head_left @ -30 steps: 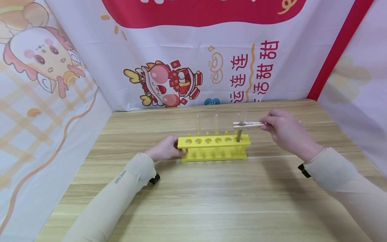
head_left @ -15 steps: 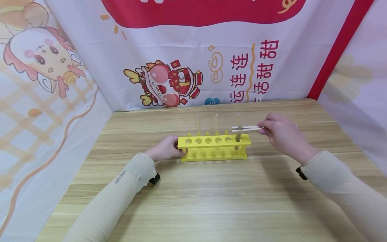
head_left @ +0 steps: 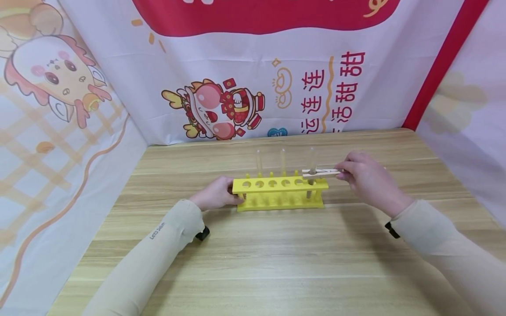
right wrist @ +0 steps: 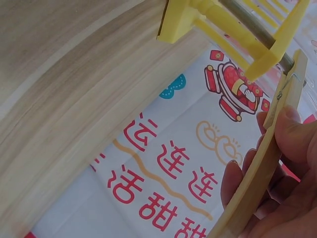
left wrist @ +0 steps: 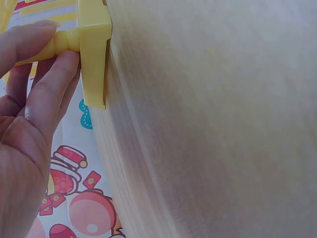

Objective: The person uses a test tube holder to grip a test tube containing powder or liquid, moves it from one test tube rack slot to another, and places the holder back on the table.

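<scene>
Yellow rack (head_left: pixel 278 188) gripped by left hand (head_left: pixel 215 193), wooden clamp (head_left: pixel 326 173) (round tube (head_left: pixel 312 162)) by right hand (head_left: pixel 370 181).

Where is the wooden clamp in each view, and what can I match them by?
Head: the wooden clamp is right of centre, at about mid-height.
Left wrist: not in the picture.
Right wrist: right half, slanting up from the bottom edge.
Shared landmark: the yellow rack, near the centre, upper left and upper right respectively.

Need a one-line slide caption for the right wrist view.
Right hand holds a wooden clamp that grips a test tube in a yellow rack.
</scene>
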A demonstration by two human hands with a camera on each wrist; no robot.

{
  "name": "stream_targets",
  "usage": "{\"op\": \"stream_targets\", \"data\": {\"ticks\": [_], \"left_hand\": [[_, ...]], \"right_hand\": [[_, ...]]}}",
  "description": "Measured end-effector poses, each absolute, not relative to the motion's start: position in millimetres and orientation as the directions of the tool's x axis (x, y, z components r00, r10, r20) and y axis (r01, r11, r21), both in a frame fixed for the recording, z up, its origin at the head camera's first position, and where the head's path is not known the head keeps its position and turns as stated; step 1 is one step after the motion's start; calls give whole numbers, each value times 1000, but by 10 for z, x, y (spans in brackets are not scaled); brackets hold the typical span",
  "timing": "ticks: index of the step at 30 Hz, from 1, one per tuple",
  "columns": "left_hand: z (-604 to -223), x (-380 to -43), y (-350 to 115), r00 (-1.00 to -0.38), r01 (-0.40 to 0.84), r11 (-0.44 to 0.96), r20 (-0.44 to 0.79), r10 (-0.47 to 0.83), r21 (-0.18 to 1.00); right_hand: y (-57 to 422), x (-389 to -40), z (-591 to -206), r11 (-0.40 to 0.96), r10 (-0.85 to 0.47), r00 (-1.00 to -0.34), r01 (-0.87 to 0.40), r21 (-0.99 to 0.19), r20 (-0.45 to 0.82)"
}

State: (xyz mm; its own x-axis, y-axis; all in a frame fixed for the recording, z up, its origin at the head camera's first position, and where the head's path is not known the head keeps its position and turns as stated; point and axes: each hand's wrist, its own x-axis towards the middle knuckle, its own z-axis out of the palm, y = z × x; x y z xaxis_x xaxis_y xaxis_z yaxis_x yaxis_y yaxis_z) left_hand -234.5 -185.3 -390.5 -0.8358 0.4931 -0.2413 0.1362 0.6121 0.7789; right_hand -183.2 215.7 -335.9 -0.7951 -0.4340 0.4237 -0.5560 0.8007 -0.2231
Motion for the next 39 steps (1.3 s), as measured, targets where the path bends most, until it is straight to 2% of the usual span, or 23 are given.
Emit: {"op": "stream_targets", "data": {"ticks": [8, 24, 31, 39], "left_hand": [[-3909, -2344, -1851, -839, 132, 618, -245, 486, 775], [-3907, -2338, -1841, -844, 123, 619, -247, 477, 776], [-3903, -2331, -1839, -843, 133, 616, -238, 482, 776], [-3905, -2335, -1841, -842, 133, 620, -242, 483, 773]], "right_hand": [[2166, -1842, -3409, 788, -457, -771, -582, -201, 443], [2166, -1825, -3472, 808, -435, -796, -552, -208, 421], [2148, -1813, -3469, 846, -396, -827, -498, -192, 399], [2118, -1790, -3459, 851, -372, -814, -491, -187, 446]]}}
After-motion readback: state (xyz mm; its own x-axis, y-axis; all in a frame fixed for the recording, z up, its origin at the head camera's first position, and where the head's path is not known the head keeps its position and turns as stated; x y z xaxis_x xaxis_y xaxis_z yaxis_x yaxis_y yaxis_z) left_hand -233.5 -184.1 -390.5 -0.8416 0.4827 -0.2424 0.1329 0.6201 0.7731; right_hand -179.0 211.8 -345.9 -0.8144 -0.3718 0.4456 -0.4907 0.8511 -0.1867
